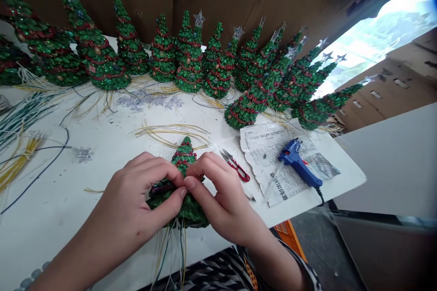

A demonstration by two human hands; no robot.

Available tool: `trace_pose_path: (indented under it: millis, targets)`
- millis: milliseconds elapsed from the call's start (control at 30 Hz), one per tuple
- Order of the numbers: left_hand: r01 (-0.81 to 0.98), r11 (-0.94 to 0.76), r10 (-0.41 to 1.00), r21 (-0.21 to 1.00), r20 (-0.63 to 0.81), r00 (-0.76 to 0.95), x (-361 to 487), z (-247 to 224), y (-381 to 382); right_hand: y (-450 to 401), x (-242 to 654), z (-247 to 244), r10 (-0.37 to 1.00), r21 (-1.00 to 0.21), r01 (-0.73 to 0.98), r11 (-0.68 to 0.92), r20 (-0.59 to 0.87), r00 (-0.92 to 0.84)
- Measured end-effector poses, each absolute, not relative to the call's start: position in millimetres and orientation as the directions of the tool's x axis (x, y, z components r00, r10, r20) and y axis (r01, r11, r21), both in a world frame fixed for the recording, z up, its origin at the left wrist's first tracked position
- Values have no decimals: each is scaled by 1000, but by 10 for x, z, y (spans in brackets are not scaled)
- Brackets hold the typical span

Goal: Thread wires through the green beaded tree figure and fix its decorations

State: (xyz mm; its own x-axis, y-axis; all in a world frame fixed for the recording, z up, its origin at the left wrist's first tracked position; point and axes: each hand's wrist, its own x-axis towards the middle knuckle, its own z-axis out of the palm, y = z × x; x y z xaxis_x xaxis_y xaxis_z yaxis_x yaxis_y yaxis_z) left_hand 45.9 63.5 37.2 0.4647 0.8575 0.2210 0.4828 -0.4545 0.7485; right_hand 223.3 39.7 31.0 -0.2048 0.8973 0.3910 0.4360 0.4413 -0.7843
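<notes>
A small green artificial Christmas tree [184,160] with red garland lies on the table in front of me, its tip pointing away. Loose yellow, white and green wires [172,248] trail from its base over the table edge. My left hand [146,191] rests at the tree's left side, thumb and index finger pinched together. On the other side my right hand [220,191] pinches too, its fingertips meeting those of the left over the middle of the tree. What lies between the fingertips is too small and hidden to make out.
Just right of my hands are red-handled thread snips [236,166]. A blue glue gun [297,161] lies on newspaper [262,145]. Several finished trees [191,61] line the back. Clear plastic stars [146,99], yellow wires [170,132] and green wire bundles [22,118] are scattered about.
</notes>
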Motion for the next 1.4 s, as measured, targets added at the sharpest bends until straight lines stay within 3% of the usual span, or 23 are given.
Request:
trace_pose_path:
  millis: [200, 400, 600, 700, 800, 900, 1000, 1200, 1400]
  targets:
    - [533, -498, 850, 684, 261, 458, 511, 331, 623, 450, 2353, 235, 915, -888, 293, 355, 267, -301]
    - [568, -525, 844, 633, 303, 443, 566, 308, 541, 461, 2431, 260, 885, -845, 356, 400, 255, -389]
    - [522, -352, 923, 777, 196, 331, 639, 374, 477, 332, 2462, 295, 900, -667, 606, 433, 351, -257]
    - [479, -289, 940, 829, 149, 308, 611, 363, 487, 274, 2669, 157, 920, -500, 822, 274, 384, -73]
    - [434, -246, 941, 867, 106, 321, 565, 321, 512, 256, 2972, -66, 921, -379, 920, 96, 384, 62]
    - [410, -221, 934, 885, 70, 352, 554, 290, 521, 258, 3189, -253, 926, -269, 963, -20, 359, 120]
    - [375, -166, 952, 912, 50, 302, 579, 285, 513, 268, 3243, -325, 947, -206, 978, -38, 306, 101]
    - [362, -258, 924, 896, 119, 364, 551, 244, 572, 293, 3182, -272, 973, -192, 981, 42, 232, 4]
    - [332, -227, 926, 915, 97, 365, 500, 202, 589, 317, 3160, -235, 973, -283, 956, 82, 232, -15]
